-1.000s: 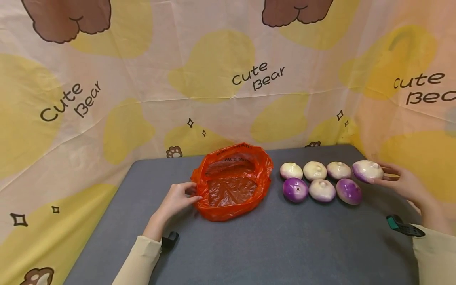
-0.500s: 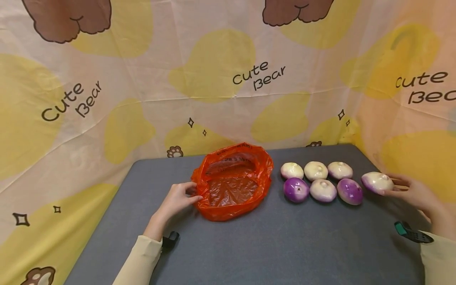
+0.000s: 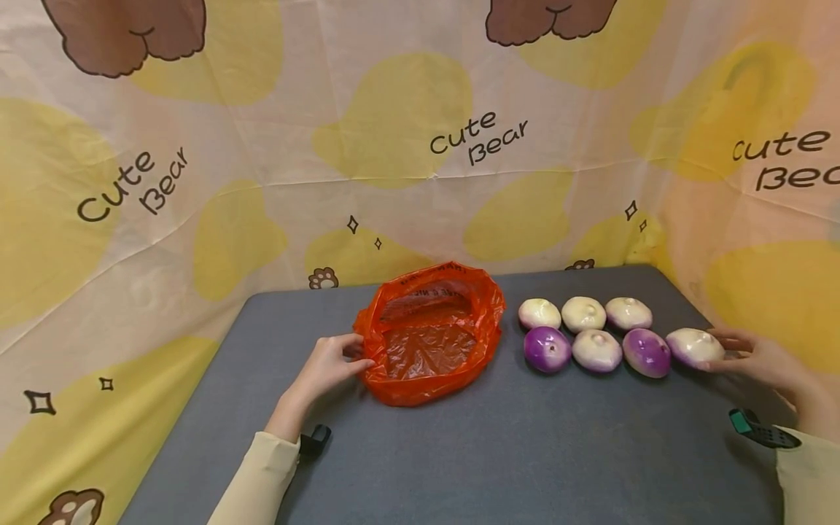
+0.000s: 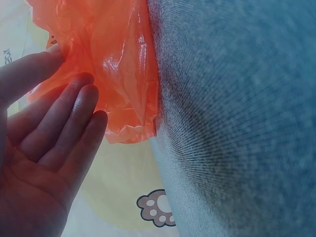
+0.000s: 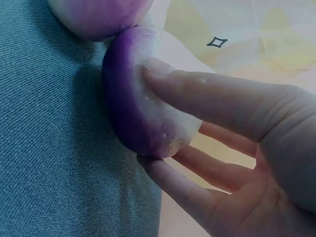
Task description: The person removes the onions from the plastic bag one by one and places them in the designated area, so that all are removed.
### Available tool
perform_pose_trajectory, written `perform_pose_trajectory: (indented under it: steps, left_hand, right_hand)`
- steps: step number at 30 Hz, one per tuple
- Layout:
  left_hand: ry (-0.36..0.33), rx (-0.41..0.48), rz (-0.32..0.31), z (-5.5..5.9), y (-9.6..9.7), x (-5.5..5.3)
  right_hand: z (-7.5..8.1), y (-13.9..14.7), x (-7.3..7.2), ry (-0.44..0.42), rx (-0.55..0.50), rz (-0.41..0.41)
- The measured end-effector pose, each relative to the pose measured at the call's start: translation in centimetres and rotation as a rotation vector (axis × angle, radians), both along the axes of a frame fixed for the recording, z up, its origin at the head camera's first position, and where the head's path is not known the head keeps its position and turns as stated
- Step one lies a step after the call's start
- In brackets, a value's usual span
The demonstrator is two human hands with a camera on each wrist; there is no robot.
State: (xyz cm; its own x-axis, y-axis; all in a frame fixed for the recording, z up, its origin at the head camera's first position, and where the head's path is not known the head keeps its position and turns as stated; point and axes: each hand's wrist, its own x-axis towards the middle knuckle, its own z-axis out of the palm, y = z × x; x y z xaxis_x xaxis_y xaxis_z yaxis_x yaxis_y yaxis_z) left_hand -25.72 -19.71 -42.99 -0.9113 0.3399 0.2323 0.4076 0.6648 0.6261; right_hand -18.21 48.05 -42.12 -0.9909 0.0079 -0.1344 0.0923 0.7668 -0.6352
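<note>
On the left, my left hand (image 3: pixel 332 364) pinches the side rim of a red plastic bag (image 3: pixel 420 390), whose wide mouth stands open with dark lettering on its far inner wall. In the left wrist view, thumb and fingertips lie against the crumpled red film (image 4: pixel 123 59). My right hand (image 3: pixel 761 368) grips a glossy white-and-purple turnip (image 3: pixel 694 348) at the right end of the front row. Its thumb presses the pale side of this turnip (image 5: pixel 118 94) in the right wrist view, with the other fingers round the far side and below. A neighbouring turnip (image 5: pixel 101 15) sits right against it there.
Two rows of similar turnips stand right of the bag: a back row with a pale turnip (image 3: pixel 583 314) in its middle, and a front row starting with a purple turnip (image 3: pixel 547 350). The grey table (image 3: pixel 499 452) backs onto a printed cloth (image 3: pixel 394 109).
My right hand has brought its turnip from the right end of the back row outward and down toward me, to the front row's right end. The left hand and bag stay put.
</note>
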Motion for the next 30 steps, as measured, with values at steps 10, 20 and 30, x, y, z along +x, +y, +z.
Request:
perform_pose_trajectory:
  steps: [10,20,30]
  left_hand:
    - [-0.008,0.001,0.007,0.10,0.05,0.17]
    - [-0.005,0.005,0.010,0.33,-0.02,0.29]
    - [0.005,0.016,0.008,0.47,-0.32,0.45]
  right_hand:
    - [-0.63,0.19,-0.23,-0.019,0.014,0.008]
    - [-0.38,0.01,-0.14,-0.016,0.013,0.017]
    - [0.34,-0.35,0.00,-0.015,0.013,0.030]
